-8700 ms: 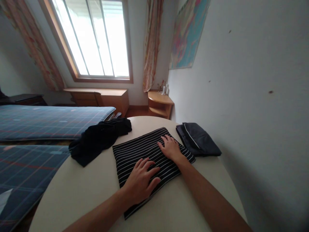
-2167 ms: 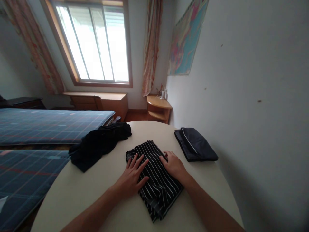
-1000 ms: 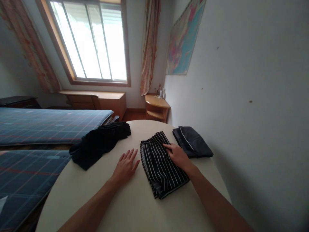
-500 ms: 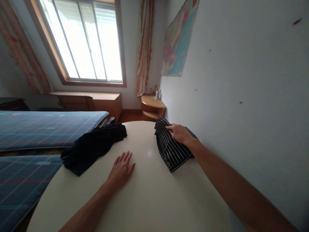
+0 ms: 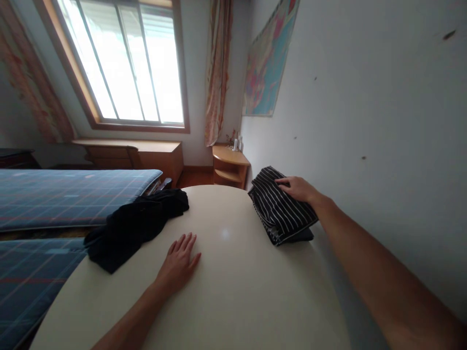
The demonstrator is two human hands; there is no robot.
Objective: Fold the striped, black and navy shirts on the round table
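Observation:
My right hand grips the upper side of a folded black garment with white stripes, its thumb and fingers pinched on the fabric. Under that garment, a dark folded cloth pokes out at the table's right edge. My left hand lies palm down on the round white table, fingers spread, holding nothing. Beyond it, to the left, a crumpled black garment rests along the table's left edge; its kind cannot be made out.
Blue plaid mattresses lie to the left of the table. A white wall with a map runs close along the right. At the back stand a small wooden corner shelf and a wooden desk under the window.
My right hand has moved the striped garment rightward and slightly back, onto the dark folded cloth at the right edge. My left hand stays flat on the table.

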